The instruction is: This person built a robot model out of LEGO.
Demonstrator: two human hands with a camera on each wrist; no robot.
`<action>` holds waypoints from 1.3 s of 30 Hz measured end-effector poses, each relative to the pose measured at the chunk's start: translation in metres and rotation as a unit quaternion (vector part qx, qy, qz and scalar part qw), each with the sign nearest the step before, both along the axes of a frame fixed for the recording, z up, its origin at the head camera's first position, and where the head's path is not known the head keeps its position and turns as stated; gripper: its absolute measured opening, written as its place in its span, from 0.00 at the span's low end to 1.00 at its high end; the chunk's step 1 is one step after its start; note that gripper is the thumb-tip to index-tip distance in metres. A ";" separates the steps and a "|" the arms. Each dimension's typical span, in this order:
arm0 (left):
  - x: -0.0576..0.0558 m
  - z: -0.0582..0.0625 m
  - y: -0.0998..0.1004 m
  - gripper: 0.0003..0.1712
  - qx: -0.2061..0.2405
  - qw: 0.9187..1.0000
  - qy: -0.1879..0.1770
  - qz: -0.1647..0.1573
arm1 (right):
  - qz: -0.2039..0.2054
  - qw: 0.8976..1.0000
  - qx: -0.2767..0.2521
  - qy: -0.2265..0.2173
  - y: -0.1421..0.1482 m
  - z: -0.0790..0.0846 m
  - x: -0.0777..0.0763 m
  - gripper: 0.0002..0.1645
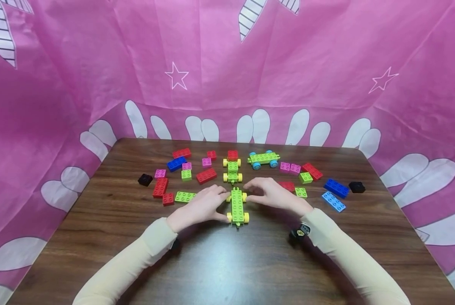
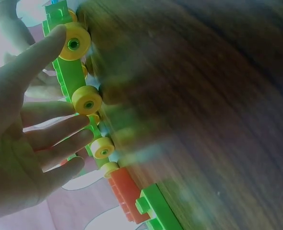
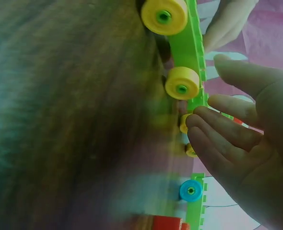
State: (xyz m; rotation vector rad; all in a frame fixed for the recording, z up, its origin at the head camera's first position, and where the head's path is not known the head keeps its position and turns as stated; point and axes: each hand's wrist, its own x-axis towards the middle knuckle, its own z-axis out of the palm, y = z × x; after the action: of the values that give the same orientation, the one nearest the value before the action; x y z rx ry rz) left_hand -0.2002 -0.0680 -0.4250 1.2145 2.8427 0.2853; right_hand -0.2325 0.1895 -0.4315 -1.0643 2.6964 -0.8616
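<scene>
A long green toy car base with yellow wheels [image 1: 237, 206] stands in the middle of the table, its studs facing up. My left hand [image 1: 204, 205] is on its left side; in the left wrist view the thumb [image 2: 43, 50] touches a yellow wheel, and the other fingers extend along the base. On the other side, my right hand [image 1: 267, 192] is beside the far right wheel with its fingers loosely bent, pinching nothing. Just beyond stands a smaller green car with yellow wheels [image 1: 233, 169], a red brick [image 1: 232, 154] at its far end.
A green car base with blue wheels [image 1: 263, 158] stands at the back. Loose bricks lie on both sides, among them a blue brick [image 1: 336, 187], a red brick [image 1: 160, 187], a light blue brick [image 1: 333, 201] and black pieces [image 1: 145, 180]. Pink cloth [image 1: 220, 76] hangs behind the table.
</scene>
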 end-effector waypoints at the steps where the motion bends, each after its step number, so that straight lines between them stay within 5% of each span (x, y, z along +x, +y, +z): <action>1: 0.000 0.000 0.000 0.46 0.001 1.000 0.001 -0.001 | -0.001 1.000 0.001 -0.003 0.001 -0.001 0.002 0.23; 9: 0.001 -0.001 0.003 0.46 0.004 1.000 0.007 -0.001 | 0.005 0.999 0.012 -0.030 0.010 -0.007 0.012 0.33; 18: 0.000 -0.004 0.007 0.46 0.009 1.000 0.001 0.003 | 0.006 1.000 0.010 -0.011 0.015 -0.013 0.016 0.39; 39: -0.004 -0.005 0.012 0.47 0.011 1.000 -0.011 0.005 | 0.000 1.000 0.011 -0.023 0.017 -0.014 0.021 0.44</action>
State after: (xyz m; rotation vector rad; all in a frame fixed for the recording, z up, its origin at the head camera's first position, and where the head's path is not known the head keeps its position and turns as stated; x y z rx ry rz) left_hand -0.2037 -0.0556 -0.4303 1.1932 2.8364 0.3282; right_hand -0.2111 0.2065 -0.4456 -1.0279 2.6615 -0.8439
